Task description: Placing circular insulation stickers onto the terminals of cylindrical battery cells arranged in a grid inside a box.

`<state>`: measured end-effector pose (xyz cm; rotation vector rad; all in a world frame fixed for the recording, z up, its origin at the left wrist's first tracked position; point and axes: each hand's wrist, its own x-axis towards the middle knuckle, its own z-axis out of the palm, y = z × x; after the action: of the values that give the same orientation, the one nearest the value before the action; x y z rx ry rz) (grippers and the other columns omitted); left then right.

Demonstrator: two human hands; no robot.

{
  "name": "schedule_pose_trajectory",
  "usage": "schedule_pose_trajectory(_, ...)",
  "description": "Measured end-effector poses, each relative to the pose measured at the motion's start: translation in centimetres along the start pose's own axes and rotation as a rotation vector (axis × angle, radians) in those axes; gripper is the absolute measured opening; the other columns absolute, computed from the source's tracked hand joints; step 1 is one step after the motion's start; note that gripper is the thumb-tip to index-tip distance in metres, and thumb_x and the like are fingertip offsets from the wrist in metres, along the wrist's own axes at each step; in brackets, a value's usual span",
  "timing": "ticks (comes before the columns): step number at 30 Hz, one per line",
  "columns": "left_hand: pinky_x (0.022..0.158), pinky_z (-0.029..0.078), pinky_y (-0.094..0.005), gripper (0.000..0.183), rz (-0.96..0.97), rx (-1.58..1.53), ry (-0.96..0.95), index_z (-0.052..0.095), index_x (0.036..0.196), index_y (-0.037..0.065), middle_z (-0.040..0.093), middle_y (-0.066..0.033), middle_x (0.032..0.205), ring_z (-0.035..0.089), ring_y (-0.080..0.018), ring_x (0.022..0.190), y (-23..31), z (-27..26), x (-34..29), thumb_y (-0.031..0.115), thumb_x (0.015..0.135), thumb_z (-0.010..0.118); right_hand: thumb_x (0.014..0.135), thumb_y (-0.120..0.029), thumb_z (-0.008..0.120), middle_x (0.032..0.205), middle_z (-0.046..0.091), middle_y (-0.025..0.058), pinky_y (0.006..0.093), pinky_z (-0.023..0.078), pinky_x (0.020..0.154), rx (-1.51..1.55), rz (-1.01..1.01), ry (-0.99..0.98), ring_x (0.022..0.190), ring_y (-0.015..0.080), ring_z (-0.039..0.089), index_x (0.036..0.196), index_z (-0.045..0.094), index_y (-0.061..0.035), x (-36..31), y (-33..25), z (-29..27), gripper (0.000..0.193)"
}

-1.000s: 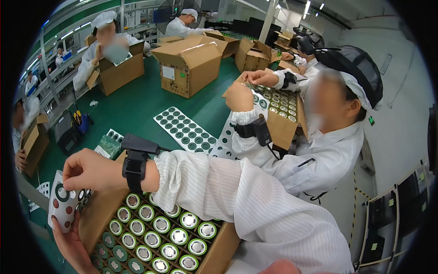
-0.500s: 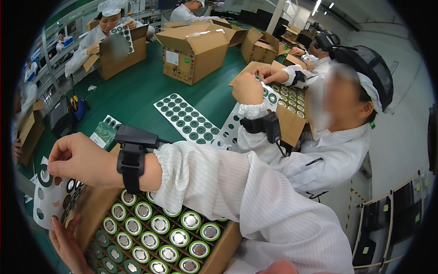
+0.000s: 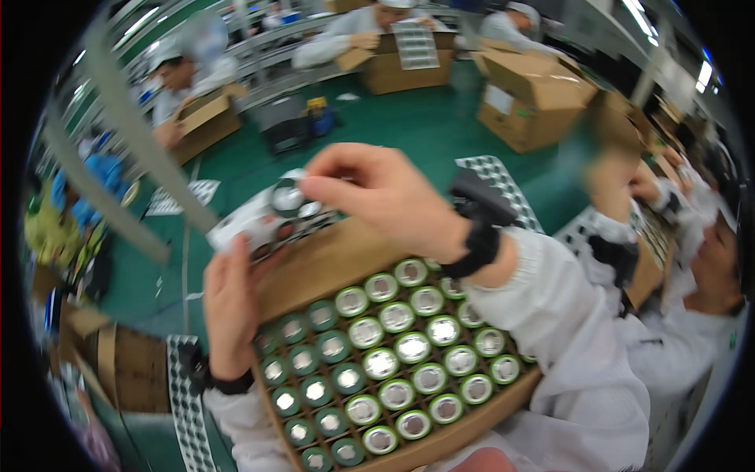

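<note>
A white sheet of dark green ring stickers is up at the far left of an open cardboard box. My left hand grips the sheet's lower edge, fingers pressed against it. My right hand pinches a ring sticker at the sheet's top edge; blur hides whether it is fully off the backing. Below them, the box holds rows of upright cylindrical battery cells between cardboard dividers. Cells on the left carry dark green rings; the others show bare silver tops with bright green rims.
More sticker sheets lie on the green table, one behind my right wrist and one at the lower left. Another carton stands left. A co-worker works close on my right; others sit across with boxes.
The view has swung left, so the box and both my hands appear farther right. My right hand still pinches at the sheet; my left hand still holds it.
</note>
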<state>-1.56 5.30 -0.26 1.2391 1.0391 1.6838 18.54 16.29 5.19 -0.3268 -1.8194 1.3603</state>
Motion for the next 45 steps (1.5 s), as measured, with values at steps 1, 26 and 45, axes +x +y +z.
schedule_pose_trajectory(1, 0.097, 0.050, -0.0389, 0.037, -0.013, 0.032, 0.004, 0.053, 0.125, -0.007, 0.060, -0.0140, 0.121, 0.060, -0.0231, 0.110, 0.8, 0.1, -0.5, 0.021, 0.104, 0.041, 0.092, -0.015, 0.064, 0.088, 0.062, -0.0025, 0.0191, 0.045, 0.071, 0.026, 0.039, -0.051, 0.080, 0.0033, 0.055, 0.096, 0.064, -0.0016, -0.3, -0.1, 0.6, 0.014)
schedule_pose_trajectory(26, 0.093, 0.046, -0.0261, 0.037, -0.088, 0.334, -0.103, 0.058, 0.123, -0.003, 0.063, -0.0059, 0.115, 0.057, -0.0116, 0.104, -0.1, -0.8, 0.3, 0.026, 0.102, 0.047, 0.079, -0.012, 0.075, 0.081, 0.057, 0.0013, 0.0314, 0.039, 0.080, -0.455, 0.257, -0.698, 0.085, 0.0195, 0.052, 0.073, 0.061, -0.0079, -8.5, -4.6, 5.3, 0.016)
schedule_pose_trajectory(45, 0.094, 0.047, -0.0257, 0.039, -0.027, 0.274, -0.137, 0.058, 0.123, -0.004, 0.062, -0.0063, 0.116, 0.057, -0.0114, 0.104, -0.2, -1.0, 0.2, 0.028, 0.102, 0.048, 0.077, -0.014, 0.075, 0.084, 0.056, 0.0018, 0.0332, 0.036, 0.085, -0.473, 0.212, -0.651, 0.088, 0.0199, 0.050, 0.070, 0.059, -0.0085, -9.2, -3.9, 5.4, 0.019)
